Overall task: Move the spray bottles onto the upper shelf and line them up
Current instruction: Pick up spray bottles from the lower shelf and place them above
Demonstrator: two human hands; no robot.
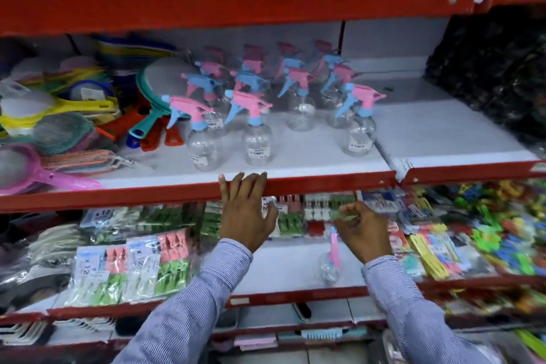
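Several clear spray bottles with pink and blue trigger heads stand in rows on the white upper shelf (325, 154). The front row has one on the left (204, 142), one in the middle (257, 139) and one on the right (359, 133). One more spray bottle (328, 266) lies on the lower shelf (283, 269), pink head pointing up, just below my right hand (365, 230). That hand hovers with its fingers curled and apart, holding nothing. My left hand (246, 213) is spread flat, its fingertips on the upper shelf's red front edge (325, 183).
Coloured strainers and swatters (59, 127) crowd the upper shelf's left end. A dark bag (496, 74) fills its far right, with bare white shelf between it and the bottles. Packs of clothes pegs (133, 263) and clips (472, 230) flank the lower shelf's bare patch.
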